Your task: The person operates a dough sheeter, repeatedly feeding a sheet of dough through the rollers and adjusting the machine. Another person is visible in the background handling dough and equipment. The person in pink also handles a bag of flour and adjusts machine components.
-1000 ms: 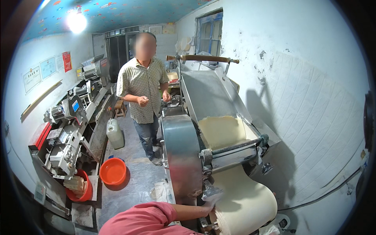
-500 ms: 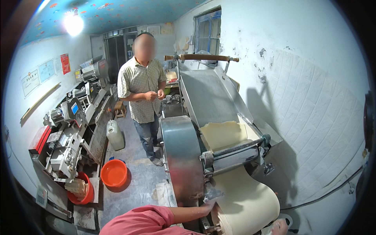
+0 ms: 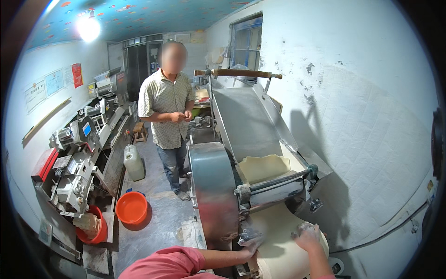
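A wide cream dough sheet (image 3: 278,255) lies wound in a roll below the rollers of a large metal sheeting machine (image 3: 209,172). My left hand (image 3: 250,247) is at the roll's left end, beside machine parts, its fingers partly obscured. My right hand (image 3: 307,237) rests on the roll's upper right surface, fingers curled; what they grip, if anything, is unclear. Another piece of dough (image 3: 262,169) sits in the lower part of the sloping steel tray (image 3: 241,111).
A person in a patterned shirt (image 3: 165,107) stands left of the machine, hands together. Along the left wall are several machines (image 3: 74,176). On the floor are an orange basin (image 3: 131,207), a plastic jug (image 3: 134,162), a red tub (image 3: 100,232) and a wooden stool (image 3: 140,130).
My right hand has come up from the lower right edge onto the top of the roll. The roll has shifted lower in view. The other person has brought their hands together.
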A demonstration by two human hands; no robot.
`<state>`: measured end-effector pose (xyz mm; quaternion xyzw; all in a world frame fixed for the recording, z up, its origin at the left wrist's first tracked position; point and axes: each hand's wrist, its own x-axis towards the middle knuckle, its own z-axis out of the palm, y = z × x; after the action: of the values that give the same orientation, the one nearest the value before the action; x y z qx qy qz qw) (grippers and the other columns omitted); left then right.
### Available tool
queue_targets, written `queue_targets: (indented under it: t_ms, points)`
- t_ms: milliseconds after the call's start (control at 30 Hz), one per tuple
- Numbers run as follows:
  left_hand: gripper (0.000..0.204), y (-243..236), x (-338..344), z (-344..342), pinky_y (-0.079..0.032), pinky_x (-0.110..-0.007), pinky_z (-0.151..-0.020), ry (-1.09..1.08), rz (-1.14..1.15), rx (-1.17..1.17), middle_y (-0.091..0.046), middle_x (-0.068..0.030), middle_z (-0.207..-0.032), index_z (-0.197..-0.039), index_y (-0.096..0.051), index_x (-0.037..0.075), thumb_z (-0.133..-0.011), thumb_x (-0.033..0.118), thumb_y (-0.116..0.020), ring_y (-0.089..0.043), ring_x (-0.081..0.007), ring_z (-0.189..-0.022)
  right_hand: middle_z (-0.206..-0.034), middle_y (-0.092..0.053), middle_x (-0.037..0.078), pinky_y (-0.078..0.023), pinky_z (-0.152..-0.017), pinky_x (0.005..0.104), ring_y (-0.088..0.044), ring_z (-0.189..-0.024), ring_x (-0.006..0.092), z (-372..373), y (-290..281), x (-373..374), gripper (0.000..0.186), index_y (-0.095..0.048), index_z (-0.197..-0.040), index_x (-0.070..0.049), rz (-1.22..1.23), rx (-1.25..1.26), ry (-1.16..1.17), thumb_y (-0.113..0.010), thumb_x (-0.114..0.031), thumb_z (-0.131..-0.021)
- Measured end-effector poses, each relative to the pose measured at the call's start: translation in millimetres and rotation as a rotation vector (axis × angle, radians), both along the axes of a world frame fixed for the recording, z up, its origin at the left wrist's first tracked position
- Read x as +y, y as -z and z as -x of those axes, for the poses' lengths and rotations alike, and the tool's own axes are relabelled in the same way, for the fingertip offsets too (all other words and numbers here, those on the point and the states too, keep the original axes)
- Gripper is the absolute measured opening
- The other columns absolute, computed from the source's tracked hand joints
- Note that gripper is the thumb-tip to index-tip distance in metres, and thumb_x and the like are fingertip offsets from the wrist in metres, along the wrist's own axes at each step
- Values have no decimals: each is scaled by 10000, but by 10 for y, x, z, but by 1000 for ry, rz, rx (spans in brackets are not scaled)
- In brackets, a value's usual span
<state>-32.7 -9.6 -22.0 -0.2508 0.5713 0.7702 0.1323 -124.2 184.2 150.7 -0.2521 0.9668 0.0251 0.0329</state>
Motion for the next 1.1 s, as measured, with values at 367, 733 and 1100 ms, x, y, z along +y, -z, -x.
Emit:
queue_targets:
  t_ms: [367, 733, 1100]
  points:
    - [418, -13, -160, 17, -429, -331, -822, -116, -133, 192, -602, -54, -1081, -1151, -582, 91, -853, 382, -545, -540, -181, -965, -1061, -586, 163, -339, -943, 458, -510, -1058, 346, -999, -73, 361, 344, -587, -1052, -40, 614, 235, -163, -560, -240, -773]
    - [477, -46, 0, -7, -432, -311, -823, -7, 48, 220, -617, -72, -1034, -1155, -571, 67, -842, 427, -550, -562, -174, -954, -1038, -593, 219, -403, -884, 474, -537, -988, 397, -1784, 1253, 2628, 393, -534, -1156, -35, 81, 142, 309, -383, -324, -937]
    - [316, 286, -23, 85, -439, -312, -799, -246, -232, -89, -625, -55, -993, -992, -629, 110, -820, 363, -551, -569, -174, -908, -1047, -572, 180, -309, -962, 511, -518, -1033, 334, -1364, 322, 419, 363, -573, -1026, -27, 664, 350, 97, -606, -244, -736]
